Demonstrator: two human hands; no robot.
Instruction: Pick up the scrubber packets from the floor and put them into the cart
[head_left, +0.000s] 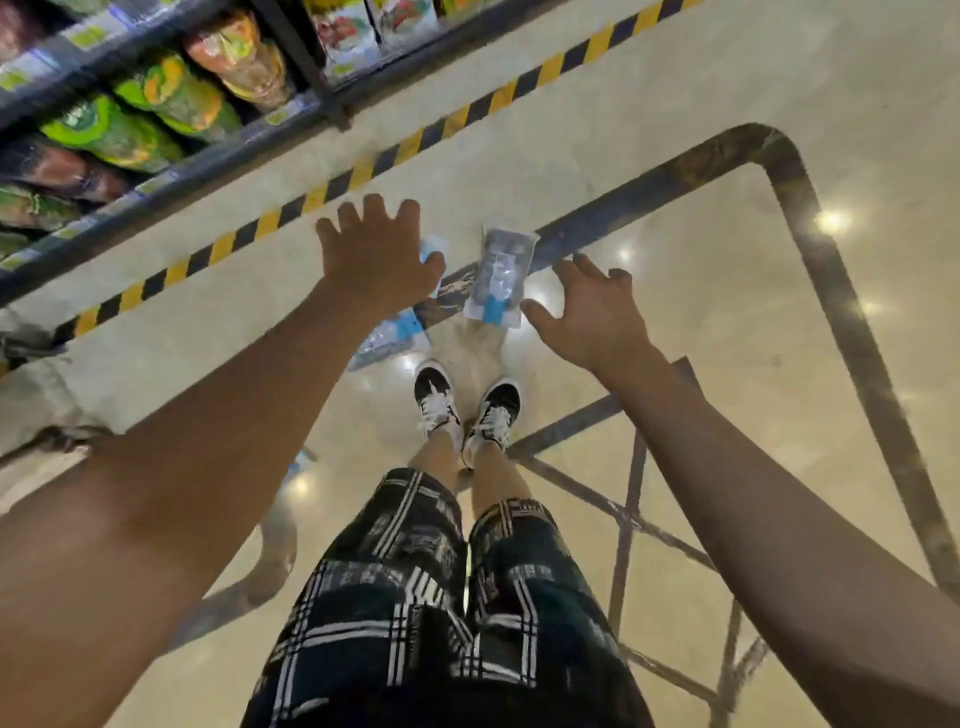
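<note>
Shorts and legs: plaid shorts (415, 597) fill the near bottom of the view, bare legs run down to two dark sneakers (436, 400) standing close together on the shiny floor (701, 332).
Cart: a grey-blue metal frame, the cart (810, 208), loops around the right side of the view, with thin cross-bars lower right; its corner rail passes just behind the packets.
Right hand: the right hand (587, 312) is spread wide, fingers apart, gripping nothing; its thumb lies just beside the lower right corner of the clear packet.
Left hand: the left hand (379, 254) is also spread and empty, palm down, covering part of the blue-and-white packet.
Task's things: a clear scrubber packet (501, 278) with dark contents and a blue strip shows between the two hands; a blue-and-white packet (395, 332) shows below the left hand. Whether either lies on the floor or on the cart rail I cannot tell.
Step in hand: reaching for the packets, I judge; no grasp made yet.
Next move: close each hand on its nearest packet, then carry them over into the cart frame.
Far: striped hazard tape (363, 171) along the floor, then shelves (156, 104) of bagged goods.
</note>
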